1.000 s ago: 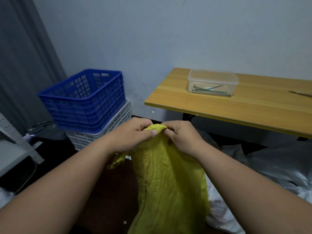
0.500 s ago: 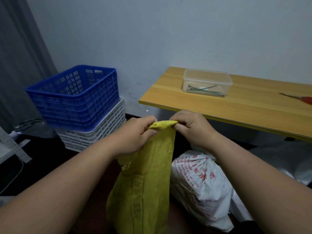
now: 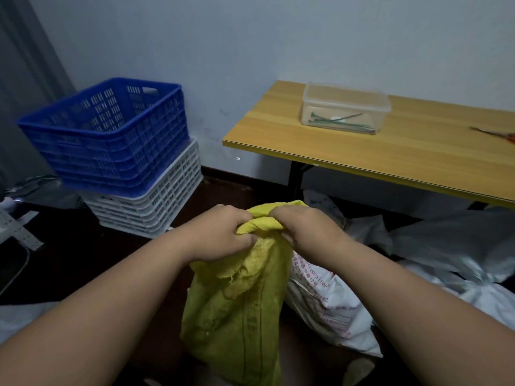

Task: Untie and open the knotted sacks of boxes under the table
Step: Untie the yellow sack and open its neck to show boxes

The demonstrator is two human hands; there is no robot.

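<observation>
A yellow woven sack [image 3: 237, 316] stands upright on the dark floor in front of me, its top bunched into a twisted wad. My left hand [image 3: 220, 232] grips the bunched top from the left. My right hand [image 3: 303, 227] grips it from the right, knuckles up, so both hands almost touch over the wad. Right of the yellow sack lies a white sack with red print [image 3: 326, 299], partly behind my right forearm. More pale grey sacks [image 3: 446, 246] lie under and beside the wooden table [image 3: 390, 157].
A blue crate [image 3: 111, 135] sits on a white crate [image 3: 156, 207] by the wall at left. On the table stand a clear plastic box [image 3: 344, 110] with cable ties and an orange-handled tool [image 3: 498, 134] at the right edge. A grey curtain hangs far left.
The sack's top has been bunched and twisted tighter between my hands, which have moved closer together and lower. The view has tilted up and back, showing more wall and table.
</observation>
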